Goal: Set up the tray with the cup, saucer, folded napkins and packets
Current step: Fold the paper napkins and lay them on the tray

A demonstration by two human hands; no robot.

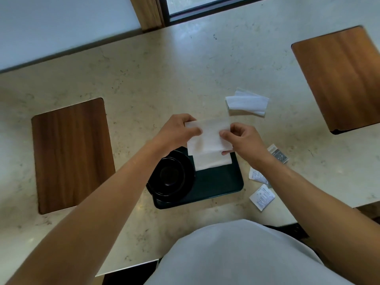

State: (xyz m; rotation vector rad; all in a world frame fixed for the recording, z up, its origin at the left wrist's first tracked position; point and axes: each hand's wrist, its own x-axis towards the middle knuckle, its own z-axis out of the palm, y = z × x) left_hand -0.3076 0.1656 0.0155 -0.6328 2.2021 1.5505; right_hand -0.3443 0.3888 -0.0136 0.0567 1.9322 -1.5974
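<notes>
While both hands hold it above the far end of the tray (pixel 218 182), the napkin (pixel 207 136) shows as a white, soft paper sheet, roughly square, with its lower edge bent back in a fold. The left hand (pixel 176 130) pinches the sheet's upper left corner, its fingers (pixel 193 130) closed on the paper; the right hand (pixel 242 138) grips the right edge, thumb and fingers closed on it near the lower corner. Just under the held sheet a second folded napkin (pixel 212 160) lies flat on the tray's far right part, a neat white rectangle with its upper edge hidden by the held one.

The tray is dark green, rectangular with rounded corners, and sits on the pale marbled bench (pixel 164 75) right in front of the person. On its left half stands a black cup (pixel 169 176) on a black saucer (pixel 188 175), both glossy; the cup's handle is too dark to make out.

Farther back on the bench, to the right, lies a loose white napkin (pixel 246 102), half unfolded and rumpled. To the right of the tray, beside the right wrist, lie the packets: a grey one (pixel 278 154), a white one (pixel 257 175) partly hidden by the forearm, and another white one (pixel 262 197) with small printing too fine to read. Two wooden boards (pixel 72 155) (pixel 341 79) lie on the bench, left and far right.
</notes>
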